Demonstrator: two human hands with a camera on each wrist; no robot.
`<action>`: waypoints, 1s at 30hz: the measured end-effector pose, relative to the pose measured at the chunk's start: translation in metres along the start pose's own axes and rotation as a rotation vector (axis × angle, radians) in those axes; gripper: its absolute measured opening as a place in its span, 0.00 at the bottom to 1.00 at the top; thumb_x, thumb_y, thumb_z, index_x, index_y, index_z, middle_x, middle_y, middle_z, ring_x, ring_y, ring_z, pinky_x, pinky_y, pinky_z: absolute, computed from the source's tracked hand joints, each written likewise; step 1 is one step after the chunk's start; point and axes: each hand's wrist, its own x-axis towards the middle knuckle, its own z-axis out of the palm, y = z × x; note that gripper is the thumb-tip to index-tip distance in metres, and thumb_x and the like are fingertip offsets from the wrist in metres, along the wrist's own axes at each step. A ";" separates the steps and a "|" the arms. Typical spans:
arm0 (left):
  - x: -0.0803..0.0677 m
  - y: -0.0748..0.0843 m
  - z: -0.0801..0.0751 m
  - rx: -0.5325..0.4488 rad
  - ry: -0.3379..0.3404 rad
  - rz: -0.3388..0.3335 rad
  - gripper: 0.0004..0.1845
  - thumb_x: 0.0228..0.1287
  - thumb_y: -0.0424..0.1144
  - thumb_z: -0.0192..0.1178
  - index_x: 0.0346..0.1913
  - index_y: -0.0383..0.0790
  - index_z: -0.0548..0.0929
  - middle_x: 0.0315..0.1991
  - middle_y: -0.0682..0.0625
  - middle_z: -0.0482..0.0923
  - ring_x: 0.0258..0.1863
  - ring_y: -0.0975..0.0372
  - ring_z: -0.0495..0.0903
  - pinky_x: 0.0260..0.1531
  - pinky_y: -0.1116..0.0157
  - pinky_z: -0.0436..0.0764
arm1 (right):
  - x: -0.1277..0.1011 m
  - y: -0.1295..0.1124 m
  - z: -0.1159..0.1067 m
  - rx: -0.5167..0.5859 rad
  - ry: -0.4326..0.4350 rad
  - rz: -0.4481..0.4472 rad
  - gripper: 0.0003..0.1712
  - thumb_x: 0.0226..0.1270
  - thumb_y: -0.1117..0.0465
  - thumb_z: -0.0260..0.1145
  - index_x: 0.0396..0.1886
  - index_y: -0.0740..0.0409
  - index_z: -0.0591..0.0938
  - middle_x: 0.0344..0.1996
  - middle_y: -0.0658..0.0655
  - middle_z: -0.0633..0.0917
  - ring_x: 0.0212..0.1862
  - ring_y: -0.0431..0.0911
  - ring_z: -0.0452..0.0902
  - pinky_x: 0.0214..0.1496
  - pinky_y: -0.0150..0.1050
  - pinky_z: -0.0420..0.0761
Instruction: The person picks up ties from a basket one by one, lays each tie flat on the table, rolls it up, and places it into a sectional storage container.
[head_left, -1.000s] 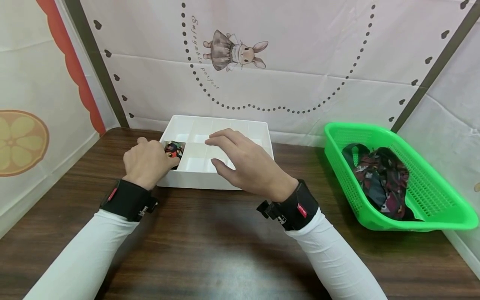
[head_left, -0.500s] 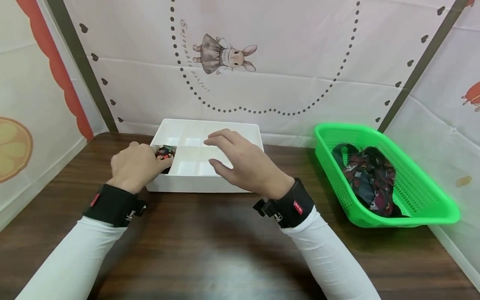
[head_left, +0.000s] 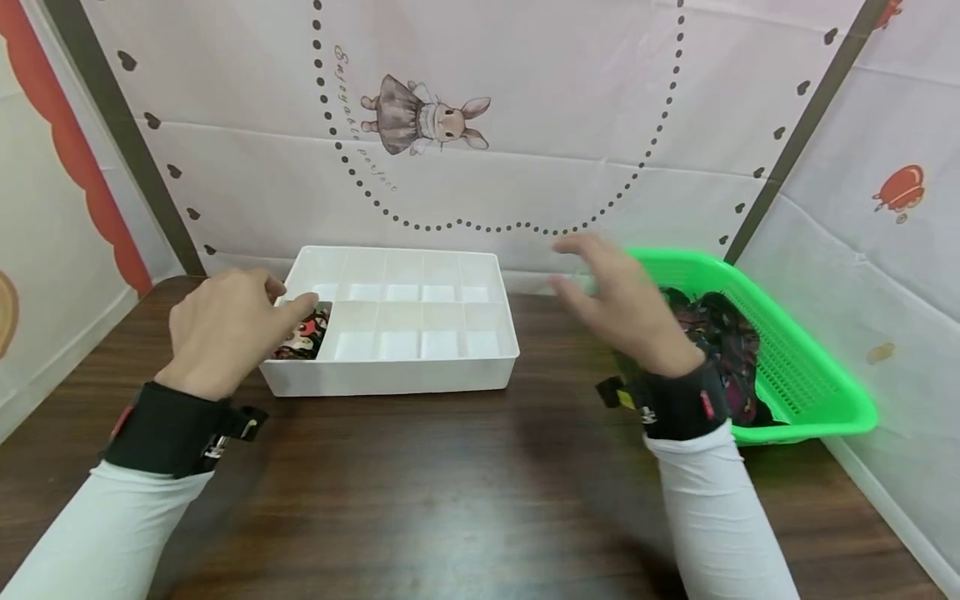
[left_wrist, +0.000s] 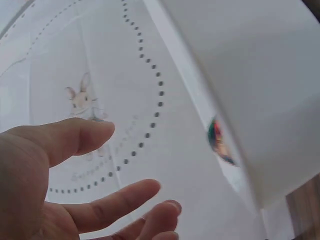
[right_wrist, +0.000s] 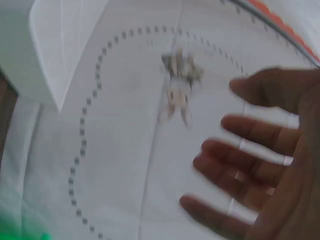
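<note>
A white divided box [head_left: 390, 379] sits on the dark wooden table [head_left: 420, 492]. A patterned dark cloth roll [head_left: 302, 335] lies in its near-left compartment. My left hand [head_left: 225, 325] hovers at the box's left end, fingers relaxed and holding nothing; in the left wrist view the fingers [left_wrist: 107, 202] are spread beside the box wall [left_wrist: 260, 90]. My right hand [head_left: 622, 300] is blurred in mid-air in front of the green basket [head_left: 810, 400], fingers spread and empty. The right wrist view shows the open fingers [right_wrist: 240, 160]. Dark patterned cloths [head_left: 723, 337] lie in the basket.
Printed backdrop panels with a rabbit picture [head_left: 420, 121] close off the back and both sides. The box's other compartments [head_left: 420, 333] hold nothing. Bare tabletop lies between my arms and the front edge.
My right hand has left the box and swung right toward the green basket. My left hand has drawn back a little from the cloth roll. The head view has shifted right.
</note>
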 end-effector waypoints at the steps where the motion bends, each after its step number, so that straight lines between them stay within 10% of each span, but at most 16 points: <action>1: 0.000 0.002 -0.001 -0.003 0.009 0.006 0.30 0.72 0.58 0.61 0.46 0.28 0.88 0.22 0.44 0.78 0.25 0.48 0.77 0.16 0.55 0.69 | -0.005 0.005 -0.009 -0.012 -0.002 0.063 0.22 0.78 0.63 0.67 0.65 0.67 0.79 0.62 0.65 0.82 0.65 0.59 0.76 0.66 0.56 0.75; 10: -0.003 0.014 -0.016 -0.051 0.047 0.053 0.27 0.74 0.61 0.60 0.45 0.37 0.87 0.31 0.42 0.84 0.31 0.48 0.79 0.19 0.53 0.70 | 0.011 0.073 -0.082 -0.269 -0.234 0.508 0.28 0.83 0.51 0.55 0.66 0.70 0.76 0.61 0.73 0.81 0.58 0.68 0.79 0.56 0.68 0.76; 15: -0.004 0.024 -0.018 -0.081 0.019 0.067 0.28 0.74 0.64 0.59 0.47 0.40 0.88 0.35 0.45 0.87 0.33 0.49 0.81 0.20 0.52 0.71 | -0.012 0.139 -0.066 -0.375 -0.392 0.610 0.16 0.74 0.57 0.57 0.37 0.69 0.79 0.31 0.67 0.83 0.33 0.60 0.80 0.34 0.56 0.80; 18: -0.007 0.027 -0.021 -0.091 -0.009 0.080 0.30 0.74 0.66 0.58 0.49 0.40 0.87 0.37 0.45 0.87 0.32 0.50 0.81 0.20 0.52 0.72 | -0.033 0.162 -0.048 -0.341 -0.523 0.660 0.17 0.73 0.57 0.60 0.23 0.59 0.74 0.20 0.56 0.76 0.24 0.52 0.74 0.28 0.47 0.75; 23: -0.010 0.036 -0.017 -0.104 -0.026 0.101 0.28 0.74 0.64 0.60 0.48 0.39 0.88 0.31 0.46 0.85 0.28 0.52 0.80 0.19 0.55 0.71 | -0.057 0.180 -0.032 -0.165 -0.723 0.727 0.22 0.77 0.52 0.63 0.36 0.71 0.81 0.28 0.62 0.84 0.29 0.54 0.84 0.34 0.49 0.83; 30: -0.015 0.040 -0.014 -0.118 -0.023 0.101 0.27 0.73 0.62 0.61 0.47 0.39 0.89 0.27 0.50 0.83 0.25 0.55 0.78 0.18 0.59 0.70 | -0.063 0.178 -0.034 0.029 -0.601 0.729 0.18 0.75 0.62 0.66 0.45 0.80 0.80 0.30 0.68 0.86 0.26 0.54 0.87 0.32 0.49 0.88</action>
